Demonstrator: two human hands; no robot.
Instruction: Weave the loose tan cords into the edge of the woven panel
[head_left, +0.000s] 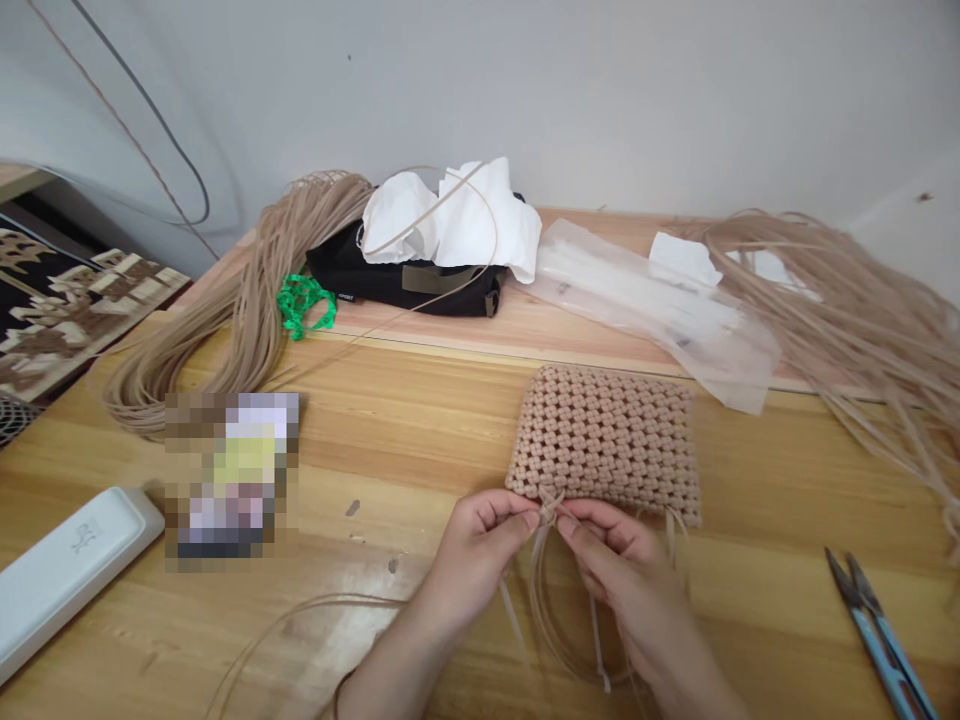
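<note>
A beige woven mat (pixel 607 437) of knotted cord lies flat on the wooden table (pixel 420 440). My left hand (pixel 480 560) and my right hand (pixel 619 570) meet at its near edge. Both pinch thin beige cord strands (pixel 550 508) where a knot forms against the mat. Loose cord loops (pixel 551 620) hang from the knot between my wrists and trail over the table towards me.
Blue-handled snips (pixel 874 625) lie at the near right. Cord bundles sit at the back left (pixel 247 290) and back right (pixel 847 290). A black bag (pixel 405 280) with white tissue, a green string (pixel 304 303), a plastic sleeve (pixel 660 305) and a white case (pixel 67 565) also lie around.
</note>
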